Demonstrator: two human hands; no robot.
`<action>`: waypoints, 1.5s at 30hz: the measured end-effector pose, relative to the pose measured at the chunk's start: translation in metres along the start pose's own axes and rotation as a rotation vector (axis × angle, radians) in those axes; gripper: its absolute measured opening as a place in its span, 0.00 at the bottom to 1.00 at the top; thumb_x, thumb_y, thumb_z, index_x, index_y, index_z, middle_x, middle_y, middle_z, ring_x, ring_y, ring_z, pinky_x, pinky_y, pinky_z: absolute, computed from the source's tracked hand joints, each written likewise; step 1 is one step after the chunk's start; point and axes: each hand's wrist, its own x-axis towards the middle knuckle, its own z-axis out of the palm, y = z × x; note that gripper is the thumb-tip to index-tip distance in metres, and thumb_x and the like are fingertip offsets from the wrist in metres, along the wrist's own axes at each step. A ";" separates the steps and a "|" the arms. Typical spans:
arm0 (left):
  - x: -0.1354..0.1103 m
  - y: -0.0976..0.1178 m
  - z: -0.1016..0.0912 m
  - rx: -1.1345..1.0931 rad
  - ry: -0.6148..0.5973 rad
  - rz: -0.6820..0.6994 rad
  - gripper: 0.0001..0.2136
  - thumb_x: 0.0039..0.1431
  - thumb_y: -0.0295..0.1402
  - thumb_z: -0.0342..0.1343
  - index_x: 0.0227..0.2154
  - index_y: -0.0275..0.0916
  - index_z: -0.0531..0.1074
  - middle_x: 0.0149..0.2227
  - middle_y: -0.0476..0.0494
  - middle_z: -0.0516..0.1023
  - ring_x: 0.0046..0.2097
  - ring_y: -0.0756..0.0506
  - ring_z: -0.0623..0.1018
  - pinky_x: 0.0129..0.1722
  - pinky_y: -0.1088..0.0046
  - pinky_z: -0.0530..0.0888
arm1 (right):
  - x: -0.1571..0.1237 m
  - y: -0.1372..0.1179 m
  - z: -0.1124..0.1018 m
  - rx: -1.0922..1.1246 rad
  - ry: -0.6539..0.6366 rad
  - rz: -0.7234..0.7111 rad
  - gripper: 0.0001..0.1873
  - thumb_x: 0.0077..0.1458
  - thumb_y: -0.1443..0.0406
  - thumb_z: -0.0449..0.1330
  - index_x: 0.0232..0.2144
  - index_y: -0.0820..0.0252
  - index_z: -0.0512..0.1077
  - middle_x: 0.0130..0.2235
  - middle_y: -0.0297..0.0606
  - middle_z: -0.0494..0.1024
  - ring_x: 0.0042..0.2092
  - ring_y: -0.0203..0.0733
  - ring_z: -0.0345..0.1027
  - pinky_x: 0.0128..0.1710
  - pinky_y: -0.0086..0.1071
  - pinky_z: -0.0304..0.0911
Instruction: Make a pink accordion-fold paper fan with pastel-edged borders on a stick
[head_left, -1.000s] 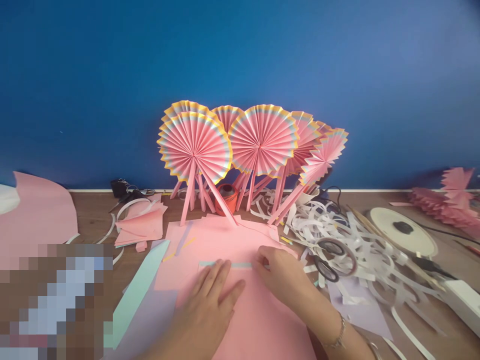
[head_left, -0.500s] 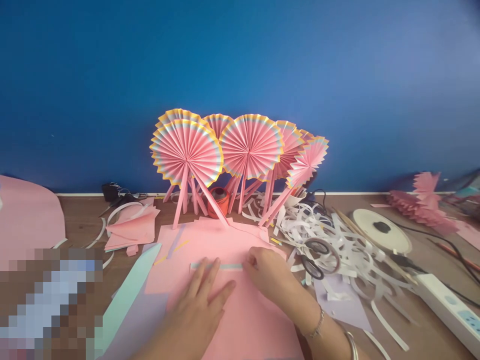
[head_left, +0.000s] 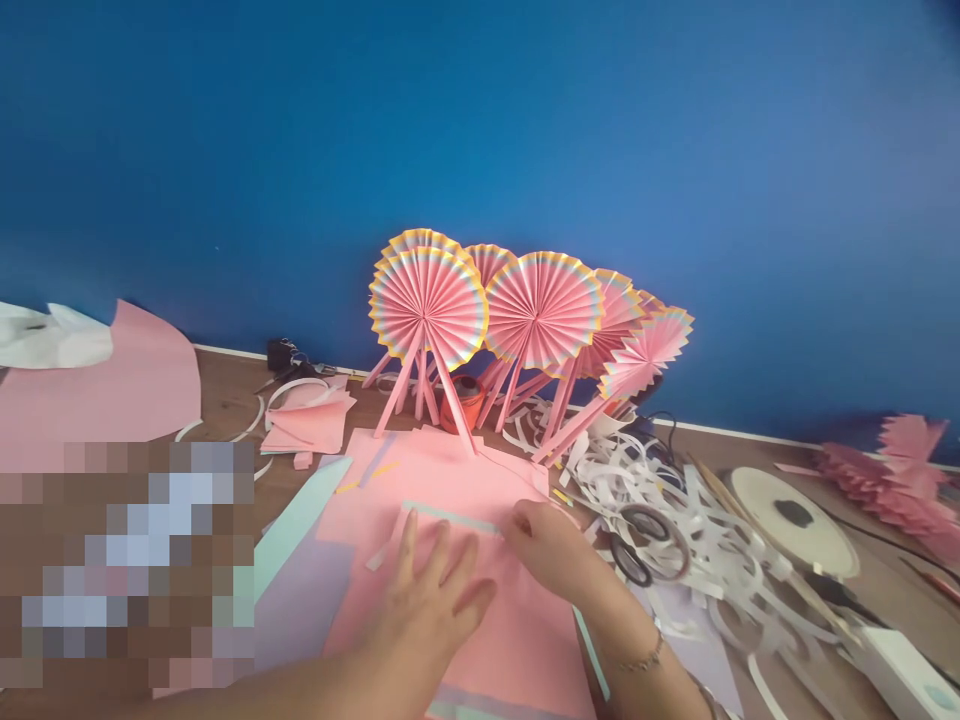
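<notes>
My left hand [head_left: 427, 610] lies flat with spread fingers on a pink paper sheet [head_left: 517, 630]. Its fingertips reach a narrow mint paper strip [head_left: 450, 517] along the sheet's far edge. At the strip's right end, my right hand [head_left: 551, 545] is closed, thumb and fingers drawn together; whatever they hold is hidden. A small pale paper piece [head_left: 377, 556] sticks out left of my left hand. Under the sheet are more pink paper [head_left: 367, 455] and lilac paper [head_left: 307, 600]. Mint paper [head_left: 300, 515] lies to the left.
Pleated pink paper fans [head_left: 544, 310] on legs stand by the blue wall, around a red container [head_left: 461, 403]. Right of my hands lie scissors [head_left: 649, 540], tangled white paper strips [head_left: 607, 470], a round cream lid-like object [head_left: 795, 520] and a white power strip [head_left: 911, 670].
The view has shifted and tilted, so the fans appear farther right. A pale paper piece now shows left of my left hand. Both hands remain by the mint strip.
</notes>
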 end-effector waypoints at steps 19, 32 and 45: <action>-0.001 0.001 -0.003 -0.050 -0.023 0.085 0.24 0.56 0.36 0.47 0.56 0.37 0.63 0.55 0.36 0.70 0.57 0.38 0.64 0.58 0.55 0.51 | -0.009 -0.006 -0.009 0.034 0.003 -0.010 0.14 0.53 0.69 0.50 0.17 0.58 0.55 0.20 0.29 0.63 0.24 0.33 0.54 0.24 0.28 0.43; 0.002 0.001 0.020 -0.138 -0.038 0.102 0.28 0.54 0.39 0.49 0.58 0.36 0.59 0.63 0.33 0.58 0.63 0.30 0.53 0.58 0.45 0.47 | -0.009 -0.014 0.002 -0.126 0.184 -0.040 0.12 0.54 0.71 0.52 0.20 0.60 0.63 0.27 0.37 0.72 0.30 0.38 0.62 0.29 0.29 0.48; 0.004 -0.001 0.015 -0.144 -0.052 0.149 0.26 0.55 0.38 0.49 0.57 0.33 0.60 0.60 0.30 0.61 0.62 0.29 0.56 0.56 0.46 0.51 | -0.016 -0.034 0.000 -0.047 0.147 0.004 0.11 0.53 0.70 0.52 0.20 0.59 0.64 0.24 0.36 0.74 0.26 0.37 0.63 0.25 0.28 0.47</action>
